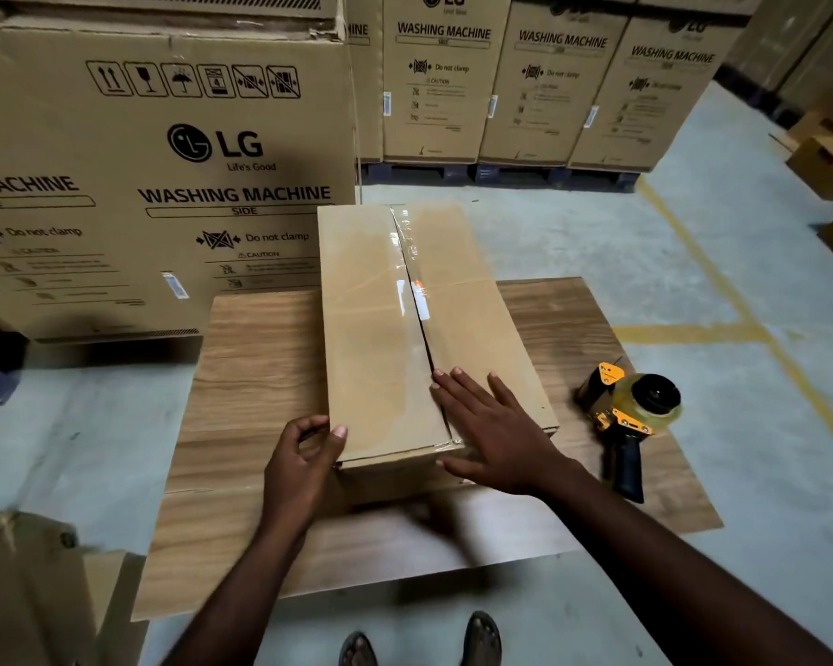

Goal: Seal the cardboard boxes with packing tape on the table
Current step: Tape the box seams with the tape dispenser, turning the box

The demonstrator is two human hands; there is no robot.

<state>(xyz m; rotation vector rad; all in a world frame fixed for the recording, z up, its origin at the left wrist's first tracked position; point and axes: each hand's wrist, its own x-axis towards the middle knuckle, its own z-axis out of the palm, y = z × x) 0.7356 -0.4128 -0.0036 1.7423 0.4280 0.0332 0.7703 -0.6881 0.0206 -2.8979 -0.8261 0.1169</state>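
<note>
Cardboard box [371,329], seam taped, near-left corner gripped by left hand [299,463], right hand [496,435] flat on top, fingers straight, tape dispenser [631,411] beside.

Big carton [164,185] on the left: "LG Life's Good", "WASHING MACHINE", "SIDE", "Do not clamp", "CAUTION" — plus a row of handling pictograms [193,80] up top. Back-row cartons [443,88]: "LG", "WASHING MACHINE", "SIDE", "Do not clamp", "CAUTION". Fine print unreadable. Sticker [419,300] on the taped box [376,367] — illegible.
</note>
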